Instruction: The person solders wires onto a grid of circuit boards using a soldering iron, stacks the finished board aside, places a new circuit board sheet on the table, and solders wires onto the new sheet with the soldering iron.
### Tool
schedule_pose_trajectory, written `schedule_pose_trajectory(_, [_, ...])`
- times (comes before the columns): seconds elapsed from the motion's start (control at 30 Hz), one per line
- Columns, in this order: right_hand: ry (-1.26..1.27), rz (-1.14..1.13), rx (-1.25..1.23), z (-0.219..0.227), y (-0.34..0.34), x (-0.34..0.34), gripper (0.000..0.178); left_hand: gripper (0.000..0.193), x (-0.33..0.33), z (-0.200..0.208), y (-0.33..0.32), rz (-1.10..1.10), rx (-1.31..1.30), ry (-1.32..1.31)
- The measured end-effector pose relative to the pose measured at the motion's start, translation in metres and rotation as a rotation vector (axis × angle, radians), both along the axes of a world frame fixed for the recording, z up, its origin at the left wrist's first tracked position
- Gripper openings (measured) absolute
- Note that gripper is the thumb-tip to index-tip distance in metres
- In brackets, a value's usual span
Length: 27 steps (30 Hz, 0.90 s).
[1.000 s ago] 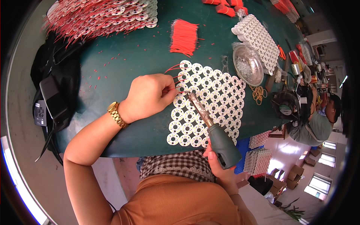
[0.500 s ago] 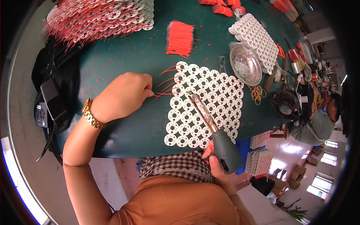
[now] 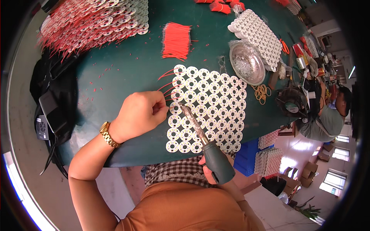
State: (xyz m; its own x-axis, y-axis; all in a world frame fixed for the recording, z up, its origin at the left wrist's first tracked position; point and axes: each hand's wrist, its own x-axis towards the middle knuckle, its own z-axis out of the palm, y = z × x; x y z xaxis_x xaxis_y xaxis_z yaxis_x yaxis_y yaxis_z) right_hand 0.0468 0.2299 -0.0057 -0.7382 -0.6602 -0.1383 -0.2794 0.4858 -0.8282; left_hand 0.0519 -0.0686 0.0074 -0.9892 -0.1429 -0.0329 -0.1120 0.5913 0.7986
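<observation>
My left hand (image 3: 142,112) is closed in a pinch at the left edge of a panel of white ring-shaped circuit boards (image 3: 200,110). A thin red wire shows at its fingertips, over the left column; most of it is hidden. My right hand (image 3: 208,174) grips the dark green handle of a soldering iron (image 3: 218,163). The iron's tip rests at or just above the left column, close to my left fingertips; contact is hard to tell. Several red wires (image 3: 165,74) stick out leftward from the upper boards of that column.
Beyond the panel lies a bundle of red wires (image 3: 176,41). A stack of wired boards (image 3: 96,25) stands far left. At right are a metal bowl (image 3: 247,63), more panels (image 3: 257,36), rubber bands (image 3: 261,94) and a black fan-like device (image 3: 291,103). Another person (image 3: 327,119) sits farther right.
My left hand has come closer to me and right, up to the panel's edge. The iron's tip has moved left and nearer me, one board down the left column. The view has shifted slightly.
</observation>
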Motion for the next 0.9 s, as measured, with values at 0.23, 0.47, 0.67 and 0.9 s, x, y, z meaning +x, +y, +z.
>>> schedule_pose_trajectory(0.23, [-0.357, -0.225, -0.206, 0.008, -0.010, 0.006, 0.011, 0.009, 0.000, -0.002, 0.001, 0.005, -0.064, 0.035])
schedule_pose_trajectory(0.47, [-0.102, -0.067, -0.022, 0.003, -0.002, 0.005, 0.037, 0.009, -0.002, -0.005, 0.002, 0.010, -0.065, 0.045])
schedule_pose_trajectory(0.67, [0.089, 0.103, 0.014, -0.017, 0.009, 0.008, 0.037, 0.008, -0.001, -0.004, 0.002, 0.015, -0.075, 0.060])
schedule_pose_trajectory(0.9, [-0.604, -0.524, -0.016, 0.008, -0.002, 0.010, 0.021, 0.010, 0.000, -0.005, 0.001, -0.008, -0.106, 0.075])
